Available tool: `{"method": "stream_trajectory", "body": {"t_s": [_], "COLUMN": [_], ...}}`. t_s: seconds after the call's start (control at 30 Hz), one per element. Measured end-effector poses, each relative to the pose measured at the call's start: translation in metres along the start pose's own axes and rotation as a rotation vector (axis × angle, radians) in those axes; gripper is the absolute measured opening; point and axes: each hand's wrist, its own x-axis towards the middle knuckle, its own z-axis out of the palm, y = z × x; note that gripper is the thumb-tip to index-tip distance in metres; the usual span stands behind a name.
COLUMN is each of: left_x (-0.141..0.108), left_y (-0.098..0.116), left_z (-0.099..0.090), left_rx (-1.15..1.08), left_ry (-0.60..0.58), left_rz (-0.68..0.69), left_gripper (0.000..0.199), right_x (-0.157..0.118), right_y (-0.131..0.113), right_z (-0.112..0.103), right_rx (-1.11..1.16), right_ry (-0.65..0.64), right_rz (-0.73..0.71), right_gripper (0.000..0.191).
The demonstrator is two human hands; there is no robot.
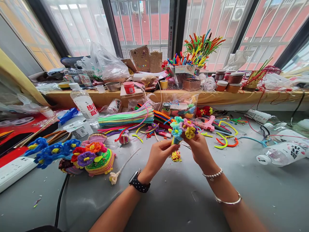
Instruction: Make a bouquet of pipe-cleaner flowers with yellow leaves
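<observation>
Above the grey table, a small bouquet of pipe cleaner flowers (178, 127) in turquoise, pink and yellow is held between both hands. My left hand (160, 153) pinches its blue and yellow base. My right hand (198, 148) has its fingers closed at the right side, by the mustard-yellow flower; its fingertips are partly hidden behind the blooms. Below the bouquet lies a little heap of yellow and pink fluff scraps (176, 156). To the left, a cream pipe cleaner flower (114, 177) rests with its stem pointing back.
Pastel pipe cleaners (125, 117) lie bundled behind the hands. A pink glue gun (205, 123) is at right, near plastic bottles (282, 154). Finished fuzzy flowers (56, 149) and a power strip (15, 172) occupy the left. Jars and bags line the window ledge (108, 96).
</observation>
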Motion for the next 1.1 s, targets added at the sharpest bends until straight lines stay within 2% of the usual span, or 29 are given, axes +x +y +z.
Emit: {"method": "stream_trajectory", "body": {"t_s": [0.17, 0.27, 0.43, 0.6, 0.8, 1.0, 1.1], "left_x": [-0.001, -0.001, -0.003, -0.005, -0.005, 0.000, 0.001], "left_y": [0.001, 0.001, 0.001, 0.004, 0.007, 0.007, 0.002], "left_z": [0.001, 0.002, 0.004, 0.007, 0.005, -0.004, -0.006], "left_rx": [-0.080, -0.062, 0.080, 0.124, 0.168, 0.141, 0.152], "left_ry": [-0.047, 0.010, 0.154, 0.190, 0.108, -0.020, -0.044], "left_rz": [-0.018, -0.003, 0.101, 0.178, 0.218, 0.206, 0.166], "left_gripper": [0.027, 0.026, 0.023, 0.023, 0.022, 0.019, 0.021], "right_x": [-0.001, -0.001, 0.000, -0.001, -0.002, -0.001, -0.001], "right_y": [-0.004, -0.005, -0.003, -0.003, -0.005, -0.010, -0.014], "right_z": [0.000, 0.002, 0.003, 0.002, -0.001, -0.009, -0.009], "right_rx": [0.002, 0.014, 0.022, 0.058, 0.027, -0.233, -0.305], "right_ry": [-0.080, -0.069, -0.021, -0.031, -0.090, -0.171, -0.238], "right_rz": [0.001, 0.012, 0.003, 0.003, 0.008, -0.058, -0.110], "right_gripper": [0.034, 0.035, 0.038, 0.031, 0.029, 0.044, 0.038]}}
